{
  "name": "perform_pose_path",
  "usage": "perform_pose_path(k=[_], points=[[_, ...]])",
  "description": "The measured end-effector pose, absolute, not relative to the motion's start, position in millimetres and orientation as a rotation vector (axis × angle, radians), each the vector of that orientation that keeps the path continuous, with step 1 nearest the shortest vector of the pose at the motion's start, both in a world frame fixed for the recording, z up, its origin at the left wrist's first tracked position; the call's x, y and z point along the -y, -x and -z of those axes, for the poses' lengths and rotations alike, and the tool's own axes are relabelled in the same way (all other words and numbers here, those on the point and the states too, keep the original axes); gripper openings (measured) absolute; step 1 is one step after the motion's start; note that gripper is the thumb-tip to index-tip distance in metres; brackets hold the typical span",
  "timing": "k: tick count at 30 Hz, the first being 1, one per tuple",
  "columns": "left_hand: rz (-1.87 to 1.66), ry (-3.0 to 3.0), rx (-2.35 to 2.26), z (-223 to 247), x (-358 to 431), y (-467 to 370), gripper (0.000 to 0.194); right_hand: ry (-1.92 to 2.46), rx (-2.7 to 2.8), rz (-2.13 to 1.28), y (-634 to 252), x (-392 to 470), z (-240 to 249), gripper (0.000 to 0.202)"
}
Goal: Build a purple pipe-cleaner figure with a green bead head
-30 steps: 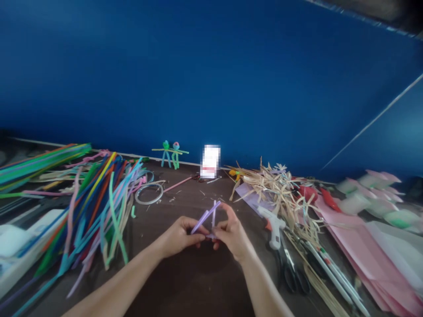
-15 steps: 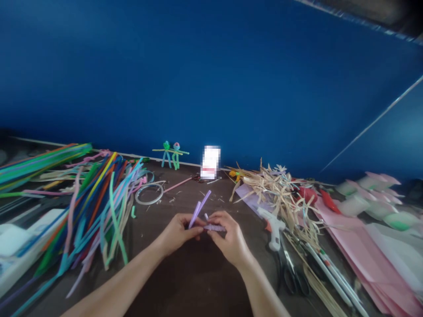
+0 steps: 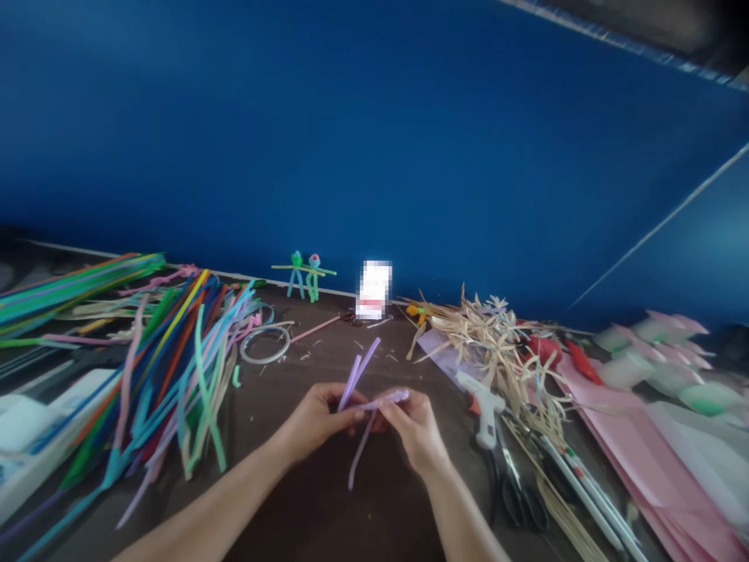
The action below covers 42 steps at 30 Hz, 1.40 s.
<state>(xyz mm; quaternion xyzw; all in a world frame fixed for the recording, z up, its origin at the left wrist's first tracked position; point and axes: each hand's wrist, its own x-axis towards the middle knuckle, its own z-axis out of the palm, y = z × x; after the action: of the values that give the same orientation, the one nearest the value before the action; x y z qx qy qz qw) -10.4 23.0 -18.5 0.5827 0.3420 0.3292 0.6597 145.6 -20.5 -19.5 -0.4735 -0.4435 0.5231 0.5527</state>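
Observation:
Both hands meet over the dark table, working on purple pipe cleaners (image 3: 365, 361). My left hand (image 3: 323, 416) is closed on them, with two straight lengths sticking up past the thumb. My right hand (image 3: 411, 426) pinches the coiled, twisted part (image 3: 393, 398) between thumb and fingers. One loose purple end (image 3: 360, 457) hangs down between the hands toward the table. Where the strands join is partly hidden by the fingers.
Many coloured pipe cleaners (image 3: 169, 367) spread on the left near a silver ring (image 3: 265, 344). Two small pipe-cleaner figures (image 3: 304, 275) stand behind. On the right lie a glue gun (image 3: 487, 410), scissors (image 3: 518, 488), dried strips (image 3: 473, 332) and pink sheets (image 3: 637, 460).
The right-hand coiled part has turned upward into view. A loose purple end that pointed up by the right fingers now hangs below the hands. Both hands stay nearly in place.

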Motion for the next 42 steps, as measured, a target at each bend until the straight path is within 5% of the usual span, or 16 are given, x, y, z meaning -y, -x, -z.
perform_pose_path(k=[13, 20, 25, 39, 42], points=[[-0.589, -0.790, -0.752, 28.9, -29.8, 12.2, 0.023, 1.137, 0.939, -1.519, -148.1, 16.3, 23.9, 0.022], [-0.590, -0.617, -0.799, 26.2, -34.0, 14.7, 0.015, 1.383, 1.806, -0.492, -148.1, 22.2, 12.8, 0.021], [-0.546, -0.557, -0.761, 27.6, -35.1, 15.8, 0.017, 1.418, 2.033, -0.173, -145.9, 25.3, 9.8, 0.027], [-0.680, -0.955, -0.812, 29.6, -32.5, 13.0, 0.024, 1.378, 1.780, -0.463, -146.6, 22.6, 13.3, 0.005], [-0.702, -1.123, -0.852, 29.4, -30.8, 12.0, 0.024, 1.435, 1.649, -0.561, -147.0, 20.6, 16.1, 0.016]])
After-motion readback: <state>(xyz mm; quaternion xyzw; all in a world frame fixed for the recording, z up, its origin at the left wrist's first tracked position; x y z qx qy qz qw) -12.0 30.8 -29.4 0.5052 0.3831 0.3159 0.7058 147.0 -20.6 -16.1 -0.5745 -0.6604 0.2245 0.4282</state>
